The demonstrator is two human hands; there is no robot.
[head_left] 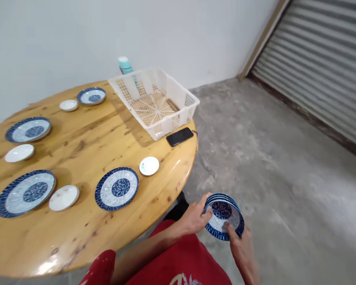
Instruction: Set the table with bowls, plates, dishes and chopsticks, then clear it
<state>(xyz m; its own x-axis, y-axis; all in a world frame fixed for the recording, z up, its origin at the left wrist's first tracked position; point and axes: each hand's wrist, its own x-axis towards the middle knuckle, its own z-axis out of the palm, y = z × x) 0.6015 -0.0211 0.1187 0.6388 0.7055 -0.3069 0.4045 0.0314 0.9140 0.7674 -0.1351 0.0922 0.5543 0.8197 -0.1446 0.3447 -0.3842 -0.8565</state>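
Observation:
Away from the table, over the floor, I hold a small stack of blue-and-white bowls point(227, 219) with dark blue patterned rims and centres. My left hand point(197, 215) grips the stack's left edge, its thumb over the rim. On the lower right edge, my right hand point(240, 241) is closed with its thumb pressed inside the top bowl. The fingers beneath the stack are hidden. Nearest to my hands on the table are a blue-rimmed plate point(117, 188) and a small white dish point(149, 166).
More blue-rimmed plates, such as one at the front left point(14, 194), share the wooden table point(112, 233) with small white dishes point(64, 198). A white plastic basket point(157, 130) stands at the table's right, a black phone point(180, 136) before it and a turquoise bottle point(125, 65) behind.

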